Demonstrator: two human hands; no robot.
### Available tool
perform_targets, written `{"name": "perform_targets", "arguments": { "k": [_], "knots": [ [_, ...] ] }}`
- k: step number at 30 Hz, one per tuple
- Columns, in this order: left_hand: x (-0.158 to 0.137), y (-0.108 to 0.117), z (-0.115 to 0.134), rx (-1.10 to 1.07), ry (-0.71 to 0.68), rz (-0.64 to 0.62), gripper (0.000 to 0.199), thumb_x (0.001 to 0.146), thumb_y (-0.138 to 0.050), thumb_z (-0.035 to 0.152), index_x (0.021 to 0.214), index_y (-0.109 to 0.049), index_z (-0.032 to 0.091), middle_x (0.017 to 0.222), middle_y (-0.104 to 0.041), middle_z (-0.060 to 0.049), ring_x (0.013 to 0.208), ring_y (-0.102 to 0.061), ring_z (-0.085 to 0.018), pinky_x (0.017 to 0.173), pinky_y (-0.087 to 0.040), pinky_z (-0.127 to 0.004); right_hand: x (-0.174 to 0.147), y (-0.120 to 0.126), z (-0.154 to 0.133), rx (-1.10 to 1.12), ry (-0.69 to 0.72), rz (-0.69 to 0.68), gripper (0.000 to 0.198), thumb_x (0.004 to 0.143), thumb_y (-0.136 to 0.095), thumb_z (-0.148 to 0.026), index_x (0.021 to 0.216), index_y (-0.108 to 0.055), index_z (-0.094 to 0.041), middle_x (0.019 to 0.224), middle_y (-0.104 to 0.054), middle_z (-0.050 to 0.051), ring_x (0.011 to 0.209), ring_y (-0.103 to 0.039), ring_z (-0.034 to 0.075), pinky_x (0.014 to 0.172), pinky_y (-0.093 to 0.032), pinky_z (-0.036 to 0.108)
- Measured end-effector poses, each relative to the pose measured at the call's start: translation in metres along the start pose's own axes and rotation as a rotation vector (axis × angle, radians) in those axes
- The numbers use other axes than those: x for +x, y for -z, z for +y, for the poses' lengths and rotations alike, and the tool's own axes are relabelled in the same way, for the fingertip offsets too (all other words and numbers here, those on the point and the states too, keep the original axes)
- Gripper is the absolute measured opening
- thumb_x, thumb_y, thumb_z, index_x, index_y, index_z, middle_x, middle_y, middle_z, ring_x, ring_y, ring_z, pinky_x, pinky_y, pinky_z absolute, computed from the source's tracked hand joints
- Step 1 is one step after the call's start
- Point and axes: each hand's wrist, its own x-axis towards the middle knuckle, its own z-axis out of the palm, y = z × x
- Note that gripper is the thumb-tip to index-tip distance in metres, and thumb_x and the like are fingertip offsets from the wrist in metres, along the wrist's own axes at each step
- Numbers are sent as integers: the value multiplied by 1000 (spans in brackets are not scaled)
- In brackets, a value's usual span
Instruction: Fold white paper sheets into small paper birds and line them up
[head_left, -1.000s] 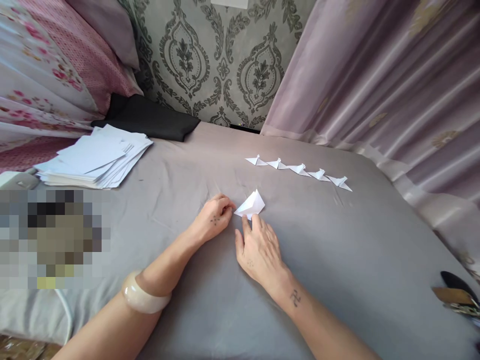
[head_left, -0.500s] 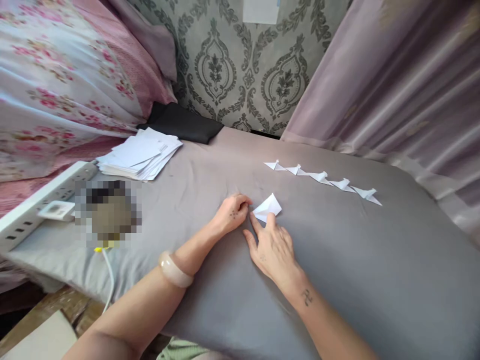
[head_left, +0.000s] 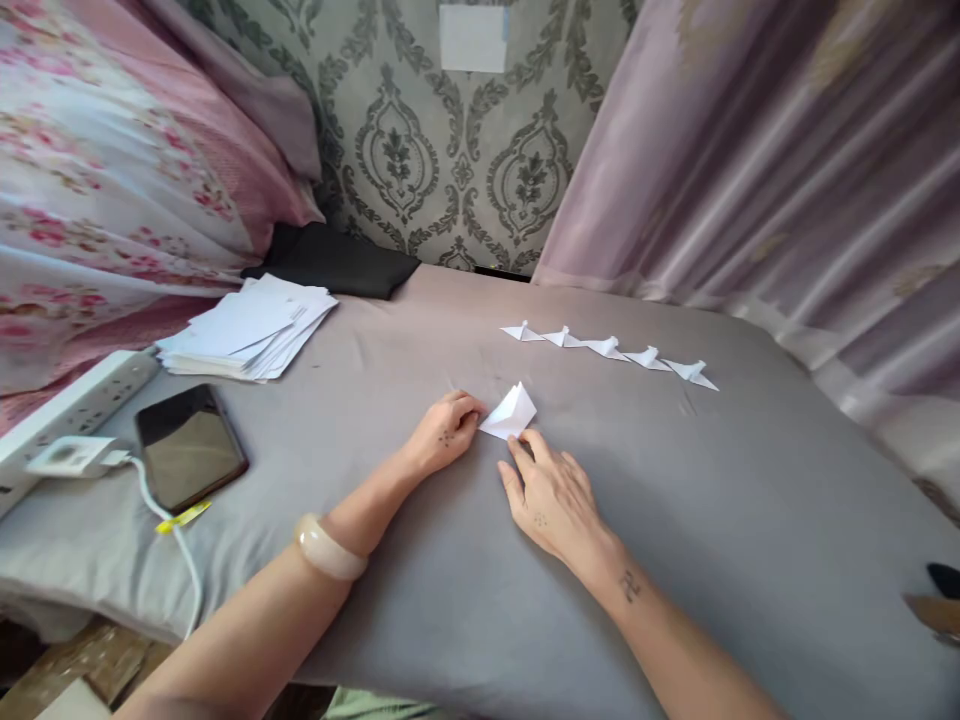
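Observation:
A small white folded paper (head_left: 510, 413) lies on the grey cloth, its upper flap standing up a little. My left hand (head_left: 444, 432) has curled fingers, with thumb and fingertips pinched at the paper's left point. A pale bangle (head_left: 328, 548) circles that wrist. My right hand (head_left: 553, 490) is open, palm down, fingers apart, its fingertips touching the paper's lower edge. Beyond the hands, several white folded paper figures (head_left: 612, 348) stand in a slanting row.
At the left lie a stack of white paper (head_left: 247, 330), a phone (head_left: 191, 447), a power strip (head_left: 90, 405) with a charger (head_left: 75, 457), and a white cable (head_left: 184, 565). Black cloth (head_left: 334, 262) sits by the wall. A pinkish curtain (head_left: 675, 150) hangs at the right.
My right fingers have slid off the paper's top to its lower edge, and the flap now rises more. My left hand still pinches the left point. The view has shifted right.

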Motion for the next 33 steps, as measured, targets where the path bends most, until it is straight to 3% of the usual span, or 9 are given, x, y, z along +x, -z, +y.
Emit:
{"name": "perform_targets", "arguments": {
  "k": [5,10,13,16,21,23,27,30,33],
  "knots": [
    [-1,-6,5,49,-49,-31,29,85,-43,14,96,-70,14,100,-68,-11,91,-64,-20,85,-49,-30,-8,-2,17,92,-48,57,38,99,-34,-32,129,-56,-23,131,-57,7,96,-63,21,88,-41,39],
    [-7,-9,25,-9,159,-130,33,85,-41,19,101,-70,16,94,-73,-7,87,-67,-21,82,-51,-31,-13,-9,30,290,-120,174,35,93,-44,-26,125,-58,-20,121,-62,8,104,-61,22,90,-43,36],
    [-11,-17,39,-79,198,-211,38,85,-37,18,107,-68,14,96,-73,-7,87,-68,-20,82,-52,-31,-16,-11,37,434,-170,229,51,86,-53,-25,136,-47,-18,120,-63,9,107,-60,23,89,-46,35],
    [-13,-28,52,-103,131,-282,39,86,-37,18,111,-66,14,101,-72,-7,92,-67,-20,86,-50,-30,-13,-14,46,547,-274,278,56,84,-56,-28,138,-43,-18,117,-64,9,97,-62,22,82,-49,34],
    [-11,-40,71,-50,8,-358,35,84,-40,15,106,-67,17,94,-72,-6,84,-67,-19,80,-52,-29,3,-18,64,671,-373,374,36,86,-53,-28,120,-55,-20,107,-68,7,76,-63,16,78,-50,33],
    [-10,-42,71,23,-48,-310,34,82,-41,12,103,-67,18,92,-71,-5,79,-66,-19,76,-52,-30,5,-17,68,693,-386,423,28,86,-51,-25,113,-57,-19,101,-68,6,75,-63,16,77,-49,31],
    [-9,-44,54,280,-263,-36,35,76,-41,4,101,-63,15,104,-67,-11,97,-61,-25,82,-52,-37,-5,-10,64,583,-247,432,22,86,-45,-15,97,-63,-21,93,-61,3,76,-60,13,72,-46,25],
    [-7,-44,40,392,-443,-48,40,75,-41,2,109,-60,14,113,-65,-13,107,-59,-27,89,-51,-42,-14,-6,53,417,-105,296,31,86,-45,-12,103,-67,-25,95,-56,2,76,-56,12,68,-43,24],
    [-5,-43,38,456,-507,-113,40,77,-41,3,111,-60,15,115,-66,-13,109,-60,-25,93,-51,-40,-17,-4,43,222,-34,202,31,87,-45,-13,106,-66,-24,93,-54,4,82,-54,16,72,-41,27]
  ]
}}
